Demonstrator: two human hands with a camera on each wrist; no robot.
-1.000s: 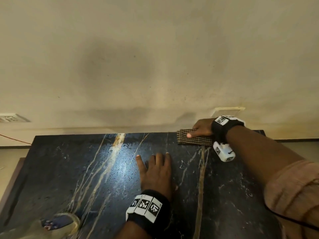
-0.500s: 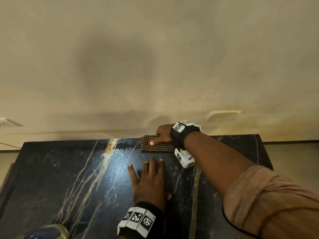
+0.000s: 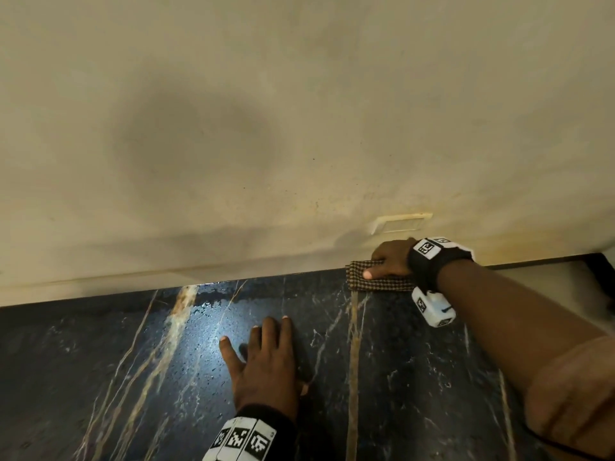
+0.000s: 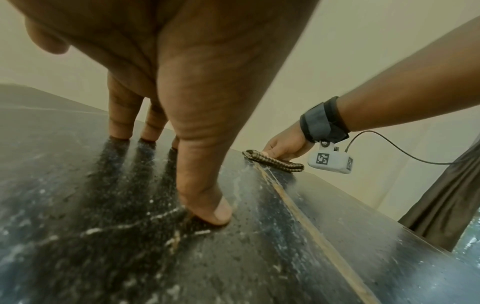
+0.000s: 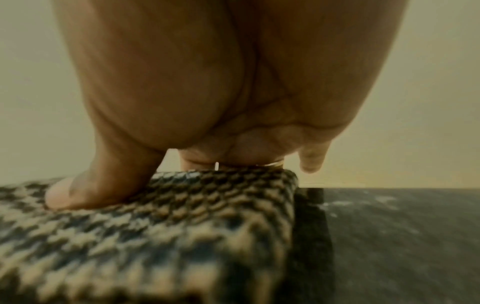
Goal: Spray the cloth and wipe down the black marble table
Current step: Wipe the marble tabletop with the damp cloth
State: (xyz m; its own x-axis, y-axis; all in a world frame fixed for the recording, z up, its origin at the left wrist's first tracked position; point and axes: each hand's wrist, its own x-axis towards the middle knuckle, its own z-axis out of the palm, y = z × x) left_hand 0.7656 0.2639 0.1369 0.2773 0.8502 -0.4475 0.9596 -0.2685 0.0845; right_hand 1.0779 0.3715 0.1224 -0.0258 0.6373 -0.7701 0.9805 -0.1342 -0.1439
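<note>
Head view: black marble table (image 3: 416, 377) with white and tan veins, wet sheen near centre, back edge against a plain beige wall (image 3: 299, 111) with a small cream wall plate (image 3: 401, 222). Folded brown houndstooth cloth (image 3: 379, 283) lies at the table's far edge. Right hand (image 3: 389, 261) flat on the cloth, fingers straight, pressing. Left hand (image 3: 266, 364) flat on the marble, fingers spread, holding nothing.

Left wrist view: left fingertips (image 4: 207, 211) press the wet marble (image 4: 103, 236); right hand (image 4: 283, 149) on the cloth (image 4: 275, 162), white wrist camera box (image 4: 330, 162) with cable.

Right wrist view: thumb (image 5: 85, 191) on the cloth (image 5: 155, 226), bare marble (image 5: 402, 236) to the right, blurred.
</note>
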